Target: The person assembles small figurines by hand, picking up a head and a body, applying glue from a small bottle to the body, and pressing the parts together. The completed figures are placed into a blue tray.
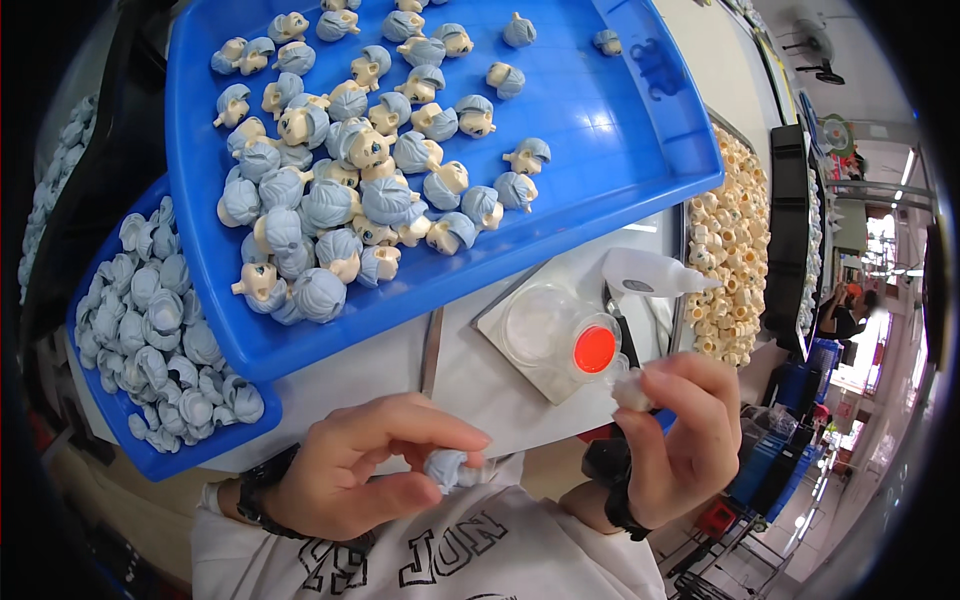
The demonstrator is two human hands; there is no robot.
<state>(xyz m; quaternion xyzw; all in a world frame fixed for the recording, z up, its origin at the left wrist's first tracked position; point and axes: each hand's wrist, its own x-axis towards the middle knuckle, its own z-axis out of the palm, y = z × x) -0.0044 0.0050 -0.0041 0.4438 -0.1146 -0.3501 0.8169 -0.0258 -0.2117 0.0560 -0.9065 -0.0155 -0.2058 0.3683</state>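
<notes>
My left hand (pixel 365 465) is closed, its thumb and forefinger pinching a small doll head with blue-grey hair (pixel 444 467) above my lap. My right hand (pixel 685 430) holds a small whitish lump (pixel 630 391) between thumb and forefinger; its exact kind cannot be made out. Just beyond the lump is a small round container with a red-orange top (pixel 595 349), beside a clear round dish (pixel 540 322) on a pale square board (pixel 556 388). A white squeeze bottle (pixel 648 273) with a pointed tip lies behind them.
A large blue tray (pixel 480 262) holding many doll heads with blue-grey hair spans the far side. At left, a smaller blue bin (pixel 150 462) contains loose blue-grey hair pieces (pixel 165 310). Beige doll parts (pixel 728 245) fill a tray at right. A metal strip (pixel 432 352) lies on the white table.
</notes>
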